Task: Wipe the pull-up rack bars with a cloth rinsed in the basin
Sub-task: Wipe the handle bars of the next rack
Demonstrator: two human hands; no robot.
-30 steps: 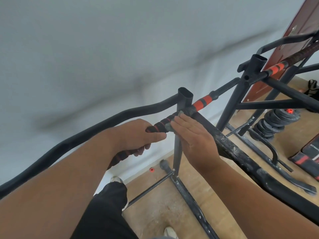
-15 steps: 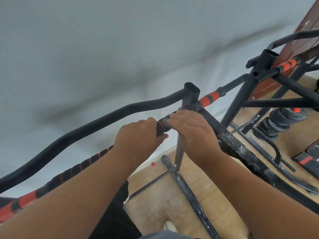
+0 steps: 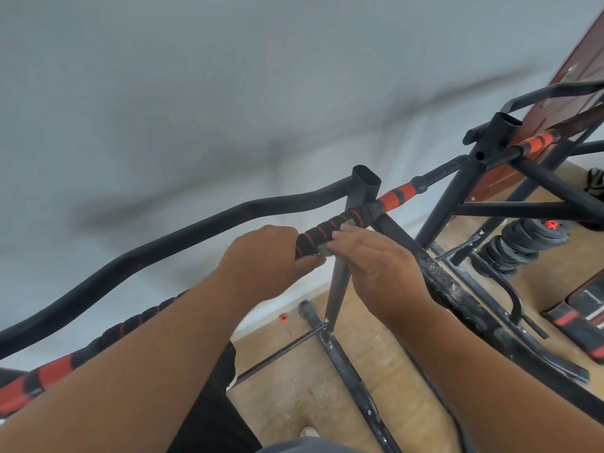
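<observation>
While left hand (image 3: 261,256) wraps the black-and-red foam-wrapped pull-up bar (image 3: 330,228) to steady it, right hand (image 3: 376,259) pinches a small grey-green cloth (image 3: 325,249) against the bar's underside, grip closed, wiping

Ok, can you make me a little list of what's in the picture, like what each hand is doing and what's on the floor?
left hand: grips the striped bar
right hand: fingers press a small grey-green cloth against the bar
bar: black foam with red stripes, runs to a post
rack: black metal, scuffed with white marks
floor: tan, dusty
on floor: stack of weight plates, small orange cap
basin: not in view
</observation>
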